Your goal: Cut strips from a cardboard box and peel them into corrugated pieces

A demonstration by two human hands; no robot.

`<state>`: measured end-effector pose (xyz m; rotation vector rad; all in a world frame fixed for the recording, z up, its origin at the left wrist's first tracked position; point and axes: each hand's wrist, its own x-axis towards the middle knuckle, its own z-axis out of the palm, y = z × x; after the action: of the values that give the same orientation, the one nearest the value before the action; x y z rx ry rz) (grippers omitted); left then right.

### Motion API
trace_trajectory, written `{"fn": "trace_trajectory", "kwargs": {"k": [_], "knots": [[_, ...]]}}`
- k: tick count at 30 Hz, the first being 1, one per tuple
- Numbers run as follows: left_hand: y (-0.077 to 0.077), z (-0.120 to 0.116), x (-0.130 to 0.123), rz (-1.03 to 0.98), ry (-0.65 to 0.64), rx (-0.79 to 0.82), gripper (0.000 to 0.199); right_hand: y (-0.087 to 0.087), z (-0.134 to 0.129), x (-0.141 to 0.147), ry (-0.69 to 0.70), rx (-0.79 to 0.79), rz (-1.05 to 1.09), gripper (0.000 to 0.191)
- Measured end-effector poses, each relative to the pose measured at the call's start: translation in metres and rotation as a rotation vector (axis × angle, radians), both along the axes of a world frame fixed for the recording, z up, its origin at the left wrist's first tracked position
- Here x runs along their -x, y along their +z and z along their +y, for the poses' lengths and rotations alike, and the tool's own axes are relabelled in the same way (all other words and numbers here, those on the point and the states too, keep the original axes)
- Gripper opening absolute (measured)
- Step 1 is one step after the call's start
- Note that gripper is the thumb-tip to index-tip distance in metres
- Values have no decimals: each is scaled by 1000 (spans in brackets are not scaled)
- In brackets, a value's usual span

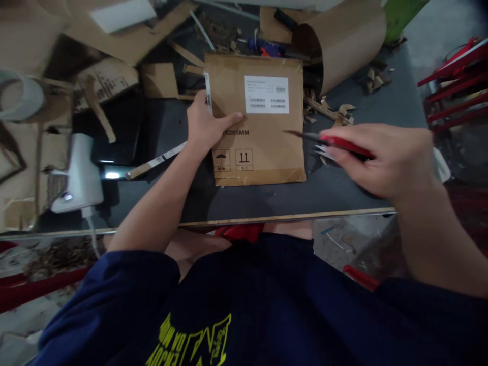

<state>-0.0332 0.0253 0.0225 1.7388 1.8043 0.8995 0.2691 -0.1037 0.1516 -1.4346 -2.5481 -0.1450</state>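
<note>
A flat brown cardboard piece [267,152] with a white barcode label [266,94] and printed symbols rests on the dark table. My left hand [206,124] grips its left edge, thumb lying across the face and fingers partly hidden at the side. In my closed right hand [392,157] is a red-handled knife [343,143]. Its thin pointed blade extends left over the cardboard's right part; whether it touches the surface I cannot tell. Beneath that hand, pale pointed strips and a bit of red show, mostly covered.
Behind the cardboard lies a brown cardboard tube [353,43], with torn scraps [345,114] nearby. At left are a tape roll [19,96], a white power strip [80,175] with a cord, and a narrow cardboard strip [158,160]. The table's front edge [285,216] runs near my body.
</note>
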Motion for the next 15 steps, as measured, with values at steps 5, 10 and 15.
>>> {"fn": "trace_trajectory", "kwargs": {"k": [5, 10, 15], "knots": [[1, 0, -2, -19, 17, -4, 72, -21, 18, 77, 106, 288, -206, 36], [0, 2, -5, -27, 27, -20, 57, -31, 28, 112, 163, 391, -315, 33], [1, 2, -4, -69, -24, -8, 53, -33, 24, 119, 153, 388, -338, 34]]}}
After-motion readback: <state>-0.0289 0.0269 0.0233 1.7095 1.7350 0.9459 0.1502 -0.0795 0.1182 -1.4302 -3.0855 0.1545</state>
